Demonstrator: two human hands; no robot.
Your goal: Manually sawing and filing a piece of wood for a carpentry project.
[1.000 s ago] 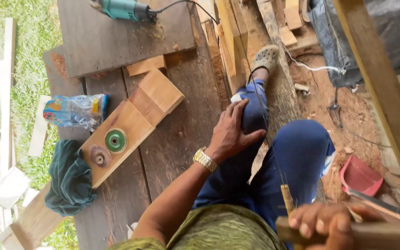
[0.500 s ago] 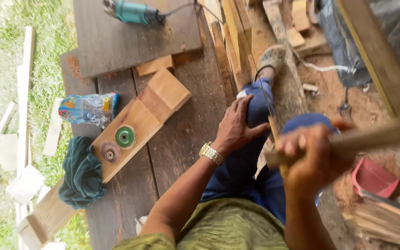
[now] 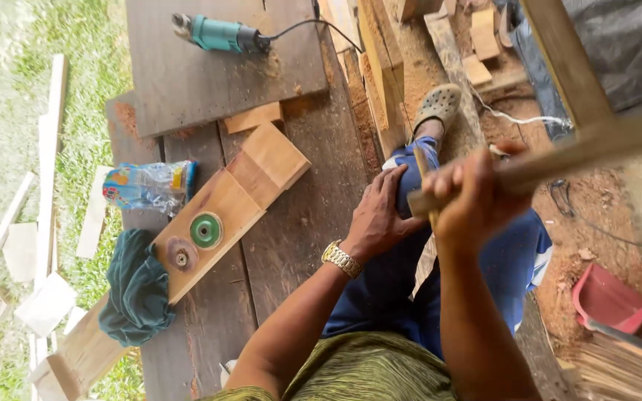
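My left hand (image 3: 382, 214), with a gold watch on the wrist, rests flat on my knee in blue trousers (image 3: 410, 275). My right hand (image 3: 477, 194) is raised in front of me and grips a long wooden stick (image 3: 581, 145) that runs up to the right; it also holds a pencil (image 3: 425, 178) upright. I sit at the edge of a dark wooden platform (image 3: 291, 230), one foot in a grey clog (image 3: 436, 108).
A light plank (image 3: 239, 193) on the platform carries a green disc (image 3: 206, 230) and a brown disc (image 3: 180, 257). A teal cloth (image 3: 135, 289) and plastic packet (image 3: 146, 186) lie left. A teal power tool (image 3: 221, 33) sits on a board. Red dustpan (image 3: 607, 301) at right.
My right hand has lifted the stick from the lower right up across my lap to in front of my knee. The left hand has stayed on the knee.
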